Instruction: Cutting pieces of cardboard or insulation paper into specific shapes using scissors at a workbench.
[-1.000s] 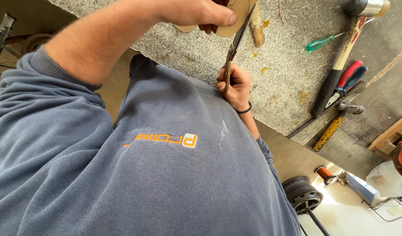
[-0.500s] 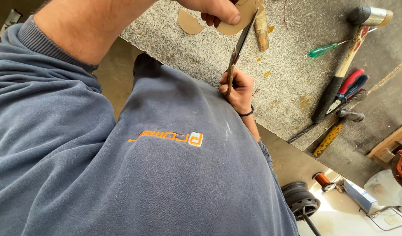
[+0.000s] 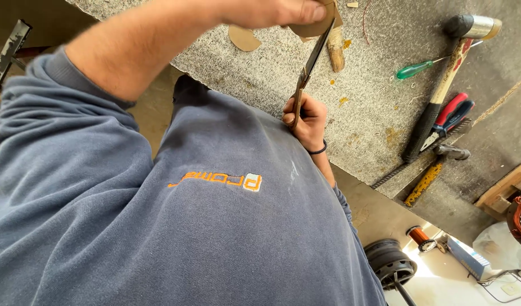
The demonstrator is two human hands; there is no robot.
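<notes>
My left hand (image 3: 274, 11) reaches to the top of the view and pinches a thin brown sheet piece (image 3: 312, 27) over the grey speckled worktop (image 3: 368, 119). My right hand (image 3: 307, 120), with a dark band on the wrist, is closed on the handles of long scissors (image 3: 312, 56) close to my blue sweatshirt. The blades point up and away, and their tips meet the brown piece. A second rounded brown offcut (image 3: 243, 38) lies on the worktop just left of the blades. A wooden tool handle (image 3: 335, 48) lies right of them.
On the worktop to the right lie a green-handled screwdriver (image 3: 416, 69), a long mallet (image 3: 442, 90), red and blue pliers (image 3: 450, 113) and a yellow-handled tool (image 3: 424, 184). Below the table edge are a copper wire spool (image 3: 422, 238), a black wheel (image 3: 391, 263) and a wooden block (image 3: 507, 190).
My left hand and the brown piece have shifted slightly right along the top edge. The scissors stay in my right hand, blades still at the piece.
</notes>
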